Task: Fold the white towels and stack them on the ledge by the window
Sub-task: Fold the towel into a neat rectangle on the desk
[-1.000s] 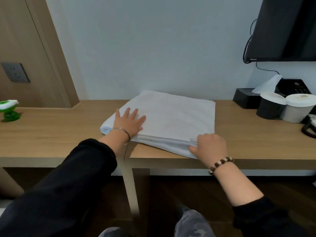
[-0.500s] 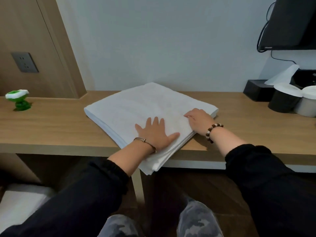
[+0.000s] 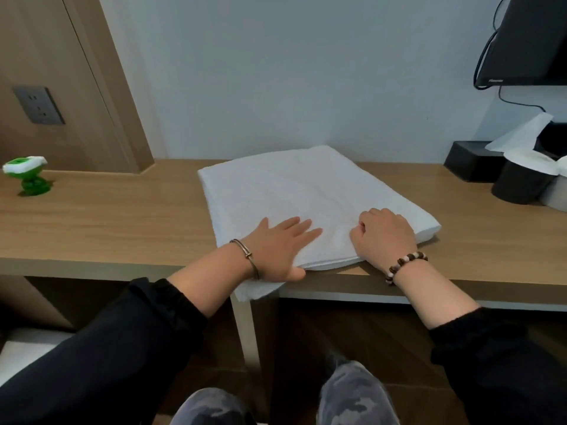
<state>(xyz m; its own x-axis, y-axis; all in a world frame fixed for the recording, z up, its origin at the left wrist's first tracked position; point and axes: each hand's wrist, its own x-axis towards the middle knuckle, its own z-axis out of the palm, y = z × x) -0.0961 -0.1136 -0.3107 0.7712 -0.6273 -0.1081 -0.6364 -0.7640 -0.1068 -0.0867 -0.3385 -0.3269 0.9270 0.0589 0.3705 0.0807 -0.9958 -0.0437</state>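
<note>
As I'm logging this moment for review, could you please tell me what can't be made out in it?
Head view, the only one:
- Whether the right hand pinches the towel: its curled fingers tuck under its knuckles.
- The towel's near edge: partly covered by the flat left hand.
- The pale cup: cut off by the right edge.
- The ledge and window: outside the frame.

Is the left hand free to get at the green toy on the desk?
Probably yes: the left hand lies flat on the towel, holding nothing, and only bare desktop lies between it and the green toy.
</note>
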